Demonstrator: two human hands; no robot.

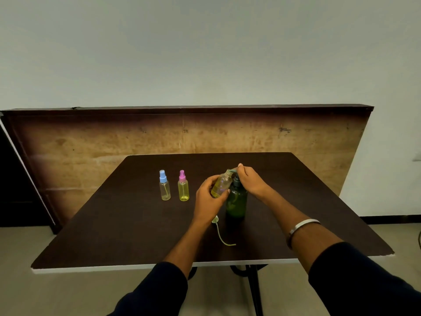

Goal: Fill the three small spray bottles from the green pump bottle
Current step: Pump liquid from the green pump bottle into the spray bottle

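Pump head of the green bottle (236, 201) mostly hidden under the right hand (250, 182); only the spout tip shows at the open neck of the small bottle (221, 185). Right fingers curl over the pump top; whether they press or only grip it cannot be told. Left hand (209, 197) grips the small bottle, tilted, mouth toward the spout, just left of the green bottle at frame centre. Yellowish liquid inside; level hard to read behind the fingers.

A loose spray cap with dip tube (219, 233) lies on the table (114, 224) below the left wrist, cap end partly covered by it.

Left of centre stand two capped bottles, upright, close together: blue-cap bottle (164, 185) and pink-cap bottle (183, 186), each with yellowish liquid.

Table dark brown, pale front edge, base cut off at the bottom. Behind it a worn wooden board (91, 144) leans on a pale wall (205, 53). Bangle (303, 225) on right forearm; dark sleeves.
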